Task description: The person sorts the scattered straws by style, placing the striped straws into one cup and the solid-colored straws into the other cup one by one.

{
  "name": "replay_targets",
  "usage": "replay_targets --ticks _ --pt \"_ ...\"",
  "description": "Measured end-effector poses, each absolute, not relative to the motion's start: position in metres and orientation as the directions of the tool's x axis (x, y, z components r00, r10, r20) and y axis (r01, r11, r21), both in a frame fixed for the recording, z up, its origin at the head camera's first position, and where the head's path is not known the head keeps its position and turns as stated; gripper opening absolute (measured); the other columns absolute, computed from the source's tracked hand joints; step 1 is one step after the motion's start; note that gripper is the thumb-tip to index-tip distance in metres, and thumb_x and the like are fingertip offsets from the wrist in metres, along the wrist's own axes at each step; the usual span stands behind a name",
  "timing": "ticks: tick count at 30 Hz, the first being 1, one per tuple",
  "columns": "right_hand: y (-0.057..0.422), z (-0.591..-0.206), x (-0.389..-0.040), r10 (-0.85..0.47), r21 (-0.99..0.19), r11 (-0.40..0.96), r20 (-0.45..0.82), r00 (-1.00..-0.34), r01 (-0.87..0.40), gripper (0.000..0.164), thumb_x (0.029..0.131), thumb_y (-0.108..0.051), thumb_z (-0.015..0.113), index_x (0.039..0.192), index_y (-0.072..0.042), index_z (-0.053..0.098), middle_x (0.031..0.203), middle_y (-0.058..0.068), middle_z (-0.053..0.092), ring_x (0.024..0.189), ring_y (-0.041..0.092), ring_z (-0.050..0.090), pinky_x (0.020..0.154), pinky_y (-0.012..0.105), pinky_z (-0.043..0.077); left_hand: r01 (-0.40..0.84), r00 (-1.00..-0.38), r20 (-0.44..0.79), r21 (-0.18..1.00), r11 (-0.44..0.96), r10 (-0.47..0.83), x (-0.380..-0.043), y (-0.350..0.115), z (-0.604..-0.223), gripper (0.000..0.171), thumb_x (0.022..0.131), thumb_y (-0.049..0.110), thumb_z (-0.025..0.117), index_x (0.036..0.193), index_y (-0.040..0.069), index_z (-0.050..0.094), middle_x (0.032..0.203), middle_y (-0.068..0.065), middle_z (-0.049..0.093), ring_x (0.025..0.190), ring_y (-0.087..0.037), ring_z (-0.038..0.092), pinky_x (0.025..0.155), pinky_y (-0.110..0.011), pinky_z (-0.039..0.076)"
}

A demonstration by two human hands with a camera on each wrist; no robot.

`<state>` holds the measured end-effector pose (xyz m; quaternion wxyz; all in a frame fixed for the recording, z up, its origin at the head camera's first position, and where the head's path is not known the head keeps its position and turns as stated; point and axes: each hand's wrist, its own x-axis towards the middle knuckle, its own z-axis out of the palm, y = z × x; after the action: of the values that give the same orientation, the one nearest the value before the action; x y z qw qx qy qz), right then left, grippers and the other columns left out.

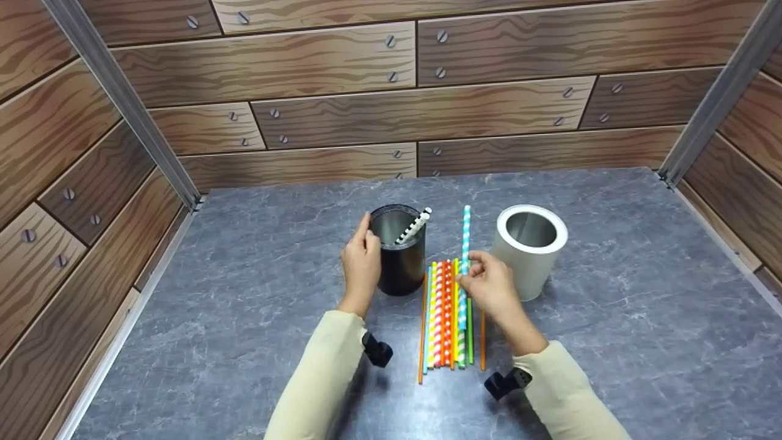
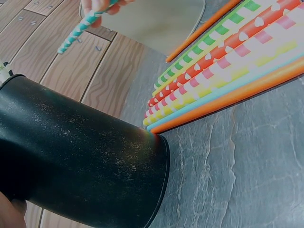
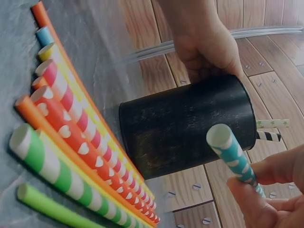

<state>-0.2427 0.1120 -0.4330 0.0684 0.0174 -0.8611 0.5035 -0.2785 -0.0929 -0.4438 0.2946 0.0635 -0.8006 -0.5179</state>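
My left hand [image 1: 361,263] holds the left side of a black cylindrical cup [image 1: 402,269], its fingers partly hidden by the cup. Two patterned straws, one a black-and-white striped straw [image 3: 269,136], lean in that cup. Between thumb and fingers my right hand [image 1: 490,284] pinches a blue straw with white markings [image 1: 467,229], raised over a row of straws. That row lies on the table right of the black cup and includes a red straw with white hearts [image 3: 66,128] and a green-and-white striped straw [image 3: 61,175].
A white cylindrical cup [image 1: 528,275] stands upright just beyond my right hand. Grey marbled table surface [image 1: 256,293] spreads around the things. Wood-patterned walls [image 1: 342,116] enclose the back and sides, with metal posts [image 1: 131,104] at the corners.
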Motion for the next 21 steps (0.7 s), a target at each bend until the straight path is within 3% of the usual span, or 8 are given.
replay_targets --ticks 4,11,13,18,21 --pt "0.11 -0.428 -0.243 0.052 -0.885 0.454 0.143 -0.988 -0.104 0.043 0.074 0.0 0.068 0.114 0.009 0.057 0.072 0.006 0.056 0.054 0.006 0.05 0.053 0.023 0.043 0.203 -0.82 0.405 0.867 0.455 -0.405 -0.279 -0.093 -0.444 0.041 0.089 0.013 0.044 0.128 0.012 0.057 0.121 -0.014 0.059 0.069 -0.021 0.049 0.071 -0.035 0.045" --pt "0.105 -0.419 -0.244 0.064 -0.897 0.422 0.174 -0.983 -0.131 0.043 0.074 0.001 0.068 0.115 0.008 0.057 0.073 0.007 0.057 0.054 0.005 0.051 0.051 0.02 0.044 0.197 -0.823 0.396 0.871 0.45 -0.406 -0.28 -0.094 -0.445 0.042 0.089 0.013 0.043 0.128 0.012 0.057 0.104 -0.018 0.064 0.054 -0.014 0.033 0.058 -0.031 0.039" --pt "0.103 -0.416 -0.244 0.076 -0.906 0.401 0.177 -0.981 -0.133 0.043 0.074 0.001 0.068 0.116 0.007 0.057 0.074 0.007 0.057 0.054 0.005 0.051 0.051 0.02 0.045 0.198 -0.823 0.396 0.872 0.448 -0.407 -0.28 -0.093 -0.445 0.042 0.089 0.013 0.044 0.128 0.012 0.057 0.104 -0.018 0.064 0.053 -0.013 0.031 0.056 -0.029 0.038" --pt "0.098 -0.409 -0.245 0.111 -0.925 0.342 0.216 -0.97 -0.166 0.042 0.075 0.002 0.067 0.115 0.006 0.056 0.074 0.007 0.057 0.057 0.003 0.049 0.053 0.017 0.044 0.199 -0.825 0.395 0.873 0.446 -0.404 -0.28 -0.093 -0.445 0.042 0.089 0.013 0.044 0.129 0.012 0.057 0.085 -0.022 0.061 0.051 -0.012 0.028 0.051 -0.028 0.033" --pt "0.093 -0.405 -0.246 0.123 -0.929 0.307 0.254 -0.959 -0.206 0.04 0.077 0.003 0.066 0.115 0.006 0.055 0.075 0.008 0.058 0.059 0.002 0.05 0.056 0.016 0.044 0.197 -0.824 0.397 0.87 0.451 -0.405 -0.28 -0.093 -0.445 0.042 0.089 0.013 0.044 0.129 0.013 0.057 0.086 -0.022 0.062 0.051 -0.012 0.029 0.052 -0.028 0.033"
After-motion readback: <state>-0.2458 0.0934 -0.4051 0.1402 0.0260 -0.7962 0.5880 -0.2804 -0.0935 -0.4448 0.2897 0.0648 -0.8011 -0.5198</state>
